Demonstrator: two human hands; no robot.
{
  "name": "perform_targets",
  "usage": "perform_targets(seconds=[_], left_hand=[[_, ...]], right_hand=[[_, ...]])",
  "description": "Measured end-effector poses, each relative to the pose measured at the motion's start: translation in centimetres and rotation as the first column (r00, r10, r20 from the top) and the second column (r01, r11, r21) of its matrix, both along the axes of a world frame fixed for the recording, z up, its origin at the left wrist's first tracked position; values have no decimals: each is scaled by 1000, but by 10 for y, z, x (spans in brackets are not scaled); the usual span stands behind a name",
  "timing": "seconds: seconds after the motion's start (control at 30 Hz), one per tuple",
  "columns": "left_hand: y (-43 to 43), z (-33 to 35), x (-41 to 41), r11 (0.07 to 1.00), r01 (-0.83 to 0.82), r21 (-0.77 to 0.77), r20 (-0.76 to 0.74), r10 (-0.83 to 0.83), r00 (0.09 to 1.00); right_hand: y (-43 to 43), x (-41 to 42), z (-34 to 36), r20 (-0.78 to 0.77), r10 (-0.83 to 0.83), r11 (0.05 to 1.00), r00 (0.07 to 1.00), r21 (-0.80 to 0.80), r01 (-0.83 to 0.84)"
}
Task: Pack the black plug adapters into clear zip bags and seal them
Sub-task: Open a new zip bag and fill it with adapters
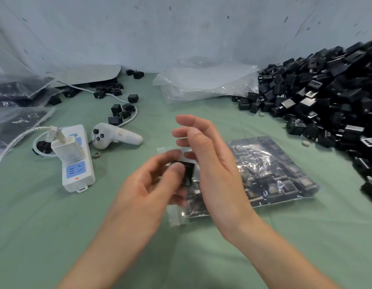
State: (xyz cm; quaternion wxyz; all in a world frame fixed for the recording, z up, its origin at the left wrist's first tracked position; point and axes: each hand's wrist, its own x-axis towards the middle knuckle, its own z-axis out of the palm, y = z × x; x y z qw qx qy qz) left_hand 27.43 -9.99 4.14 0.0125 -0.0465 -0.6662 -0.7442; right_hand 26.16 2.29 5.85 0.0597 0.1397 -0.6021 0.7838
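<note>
1. One view only, the head camera, so we read everything from it. The left hand pinches one black plug adapter between thumb and fingertips, low over the green cloth.
2. The adapter sits at the small zip bag, whose clear film hangs below and rises above it. We judge it is being pushed in, or is already inside; the film is too transparent to decide.
3. The right hand stands just beside it, palm turned to the left, fingers loose and spread, clamped on nothing that we can see. Whether its lower fingers touch the mouth of the bag is hidden. We think it waits there to steady the film and then press the zip.
4. Both hands are close together in front of the body, because bagging needs one hand for the film and one for the part.
5. The heap of adapters lies on the right and the empty bags behind, near the right hand, for easy reach.
6. The stack of filled bags lies just behind the right hand, probably so a sealed bag can be dropped there shortly.
7. On the left, well apart, lie a power strip and a white controller, out of the working zone.
</note>
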Motion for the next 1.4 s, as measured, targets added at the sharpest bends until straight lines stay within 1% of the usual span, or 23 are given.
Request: perform_targets(seconds=[0.07, 0.17, 0.23, 0.33, 0.4, 0.5, 0.57, 0.63, 0.73, 0.9, 1.03, 1.1, 1.2, 1.33, 1.4], left_hand=[[-18, -6, -5, 991, -127, -49, -7, 126, 992], [-46, -17, -11, 953, -277, -121, 39, 284, 958], [-54, -25, -15, 932, -329, -152, 83, 344, 935], [-55, -30, -19, 916, -382, -121, 121, 395, 911], [-54, -31, -21, 917, -380, -120, 139, 395, 908], [-51, -31, -22, 921, -372, -114, 173, 387, 905], [-48, -30, -23, 920, -375, -112, 197, 391, 899], [-47, -31, -23, 918, -377, -124, 214, 395, 893], [-48, -34, -23, 920, -354, -167, 218, 385, 897], [-45, -40, -24, 946, -229, -228, 266, 287, 920], [-45, -40, -24, 961, -132, -242, 290, 201, 936], [-45, -39, -22, 960, -109, -260, 276, 182, 944], [-43, -36, -21, 961, -5, -277, 264, 81, 961], [-29, -26, -16, 955, 254, -156, 273, -205, 940], [-22, -21, -17, 947, 265, -180, 226, -223, 948]], right_hand=[[7, -5, -3, -104, -92, 981, 990, 161, 108], [18, -13, -9, -180, -135, 902, 974, 385, 197], [21, -15, -15, -245, -117, 805, 963, 544, 236], [22, -14, -22, -362, -22, 618, 932, 728, 298], [23, -14, -24, -403, 52, 499, 914, 803, 326], [23, -15, -27, -385, 175, 350, 906, 884, 308], [24, -16, -29, -381, 230, 285, 895, 906, 313], [24, -16, -31, -386, 263, 245, 884, 913, 326], [24, -15, -32, -408, 281, 212, 869, 909, 358], [24, -16, -33, -457, 276, 215, 846, 887, 409], [20, -13, -36, -473, 305, 158, 827, 881, 446], [16, -12, -39, -505, 277, 154, 818, 863, 480], [11, -10, -39, -565, 197, 199, 801, 823, 532], [11, -10, -38, -622, 197, 261, 758, 778, 571], [11, -10, -36, -630, 199, 289, 751, 770, 569]])
